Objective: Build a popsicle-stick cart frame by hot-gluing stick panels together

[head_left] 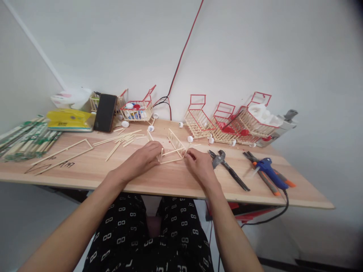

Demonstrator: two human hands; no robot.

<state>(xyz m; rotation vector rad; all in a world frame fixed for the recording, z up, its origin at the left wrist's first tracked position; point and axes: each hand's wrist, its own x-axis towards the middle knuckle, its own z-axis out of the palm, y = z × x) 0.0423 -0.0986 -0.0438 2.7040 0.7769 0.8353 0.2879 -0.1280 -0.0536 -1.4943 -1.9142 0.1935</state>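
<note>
A small frame of pale wooden sticks (176, 141) stands on the wooden table between my hands. My left hand (149, 154) is closed on its left panel, which the fingers mostly cover. On the other side my right hand (197, 160) pinches the near corner of the slatted right panel. Two sticks run across the bottom between the panels, one of them at a slant. Loose cut sticks (124, 139) lie just beyond my left hand. To the right of my right hand rest black-handled pliers (227, 166).
A blue glue gun (269, 172) lies over orange-handled pliers at the right. Several stick-built carts (198, 119) line the wall. A phone (105, 113), a yellow pack (69, 120) and bundled sticks (27, 138) occupy the left. The table's front edge (170, 192) is close to me.
</note>
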